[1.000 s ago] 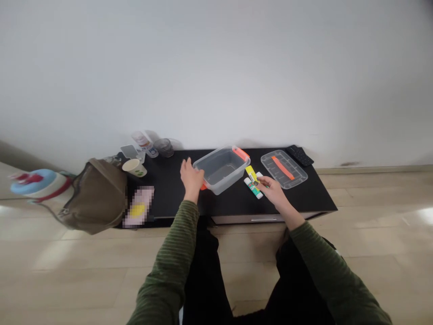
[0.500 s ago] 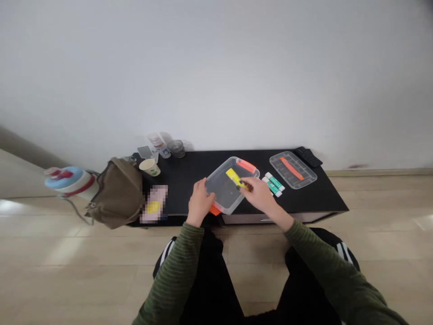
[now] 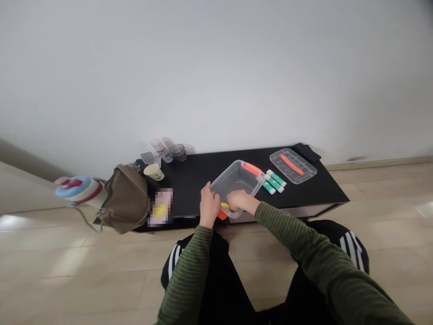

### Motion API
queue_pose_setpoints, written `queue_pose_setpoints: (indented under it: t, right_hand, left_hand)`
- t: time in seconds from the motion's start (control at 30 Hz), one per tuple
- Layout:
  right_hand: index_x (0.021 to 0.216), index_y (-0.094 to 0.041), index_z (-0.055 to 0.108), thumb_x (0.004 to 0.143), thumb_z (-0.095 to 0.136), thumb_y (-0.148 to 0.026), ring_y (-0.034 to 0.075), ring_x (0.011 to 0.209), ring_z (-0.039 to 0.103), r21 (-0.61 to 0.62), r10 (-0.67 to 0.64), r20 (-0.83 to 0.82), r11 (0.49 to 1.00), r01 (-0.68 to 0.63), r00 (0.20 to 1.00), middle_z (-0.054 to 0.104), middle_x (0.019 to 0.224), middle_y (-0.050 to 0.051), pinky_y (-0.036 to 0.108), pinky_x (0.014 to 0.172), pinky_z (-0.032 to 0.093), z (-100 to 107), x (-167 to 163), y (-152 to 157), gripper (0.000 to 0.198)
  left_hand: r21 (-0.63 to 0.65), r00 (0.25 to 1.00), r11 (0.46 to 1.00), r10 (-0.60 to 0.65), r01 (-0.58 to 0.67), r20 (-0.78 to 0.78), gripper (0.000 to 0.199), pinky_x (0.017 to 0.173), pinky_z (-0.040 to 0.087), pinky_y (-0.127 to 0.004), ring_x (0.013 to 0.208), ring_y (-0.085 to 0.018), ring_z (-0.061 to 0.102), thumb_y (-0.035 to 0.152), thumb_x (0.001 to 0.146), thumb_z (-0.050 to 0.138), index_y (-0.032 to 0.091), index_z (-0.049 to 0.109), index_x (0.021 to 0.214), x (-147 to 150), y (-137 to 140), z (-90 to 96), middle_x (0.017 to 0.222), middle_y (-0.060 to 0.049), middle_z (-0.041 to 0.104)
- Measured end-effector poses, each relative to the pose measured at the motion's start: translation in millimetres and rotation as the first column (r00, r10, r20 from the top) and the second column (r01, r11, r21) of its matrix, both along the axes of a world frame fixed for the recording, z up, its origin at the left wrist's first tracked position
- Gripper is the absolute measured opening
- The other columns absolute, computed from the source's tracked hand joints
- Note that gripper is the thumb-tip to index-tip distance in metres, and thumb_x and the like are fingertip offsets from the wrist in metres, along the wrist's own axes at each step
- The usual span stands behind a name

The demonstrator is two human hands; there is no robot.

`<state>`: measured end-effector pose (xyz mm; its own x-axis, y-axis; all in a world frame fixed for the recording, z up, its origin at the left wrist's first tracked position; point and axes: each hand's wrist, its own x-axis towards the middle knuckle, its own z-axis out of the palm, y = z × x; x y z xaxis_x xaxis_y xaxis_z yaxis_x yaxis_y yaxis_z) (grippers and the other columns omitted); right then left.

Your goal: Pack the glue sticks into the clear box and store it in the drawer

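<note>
The yellow stick (image 3: 224, 206) is down inside the box (image 3: 255, 184), the right hand (image 3: 235, 199) curled round it; the left hand (image 3: 209, 206) pinches the box's rim. Three green sticks (image 3: 274, 183) lie outside, just right; the lid (image 3: 293, 166) is off, farther right.

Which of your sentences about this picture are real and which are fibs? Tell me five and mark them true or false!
1. The right hand is in the clear rectangular plastic box. True.
2. The left hand is on the white paper cup with green marks. False: it is at the box's edge.
3. Three green-and-white tubes lie on the long black table. True.
4. The flat clear lid with an orange strip covers the box. False: it lies on the table.
5. The brown cloth bag is left of the box. True.
</note>
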<state>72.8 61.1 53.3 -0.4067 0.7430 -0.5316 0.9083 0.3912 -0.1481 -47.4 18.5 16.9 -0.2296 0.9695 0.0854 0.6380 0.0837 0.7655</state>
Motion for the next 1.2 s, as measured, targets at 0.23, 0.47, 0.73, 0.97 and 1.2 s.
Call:
queue_pose_setpoints:
  t: [0.23,0.47,0.73,0.97,1.2]
  right_hand:
    - [0.106,-0.018,0.076,0.081,0.070,-0.022,0.029,0.103,0.072,0.106,-0.018,-0.092,0.994,0.028,0.996,0.076,0.109,0.015,0.032,0.081,0.055,0,13,-10,0.026]
    - [0.109,-0.021,0.071,0.098,0.046,-0.026,0.021,0.102,0.064,0.486,-0.049,-0.704,0.693,0.532,0.708,0.073,0.107,0.008,0.032,0.091,0.047,-6,105,-4,0.028]
    - [0.105,-0.018,0.069,0.096,0.045,-0.023,0.022,0.107,0.059,0.390,-0.434,-0.618,0.555,0.734,0.656,0.070,0.109,0.010,0.031,0.088,0.044,-54,219,33,0.026]
    - [0.113,-0.018,0.070,0.097,0.051,-0.035,0.027,0.121,0.054,0.314,-0.582,-0.303,0.687,0.656,0.755,0.066,0.122,0.013,0.032,0.088,0.044,-80,232,49,0.029]
    - [0.121,-0.013,0.065,0.101,0.043,-0.035,0.030,0.125,0.055,0.350,-0.572,-0.196,0.718,0.601,0.797,0.059,0.131,0.021,0.035,0.093,0.046,-88,230,53,0.037]
  left_hand:
    - [0.031,0.999,0.999,-0.039,0.039,-0.018,0.059,0.119,0.038,-0.046,0.140,-0.029,0.049,0.014,0.086,0.048,0.011,0.045,0.145,4,7,-1.8,0.149,-0.020,0.047]
    - [0.015,1.000,0.999,-0.029,0.029,-0.004,0.056,0.118,0.039,-0.045,0.139,-0.029,0.050,0.017,0.087,0.051,0.012,0.048,0.142,6,15,-5.6,0.146,-0.019,0.051]
    - [0.007,1.000,1.000,-0.024,0.024,-0.016,0.055,0.118,0.040,-0.046,0.138,-0.029,0.050,0.017,0.087,0.050,0.012,0.048,0.142,8,17,-4.3,0.147,-0.019,0.050]
    - [-0.009,0.999,1.000,-0.025,0.025,-0.020,0.053,0.116,0.041,-0.045,0.135,-0.028,0.053,0.018,0.087,0.049,0.014,0.049,0.140,10,16,-0.7,0.144,-0.018,0.052]
    - [-0.021,0.999,0.999,-0.029,0.028,-0.032,0.054,0.114,0.043,-0.043,0.133,-0.028,0.055,0.018,0.087,0.048,0.016,0.048,0.141,11,17,-0.4,0.144,-0.016,0.053]
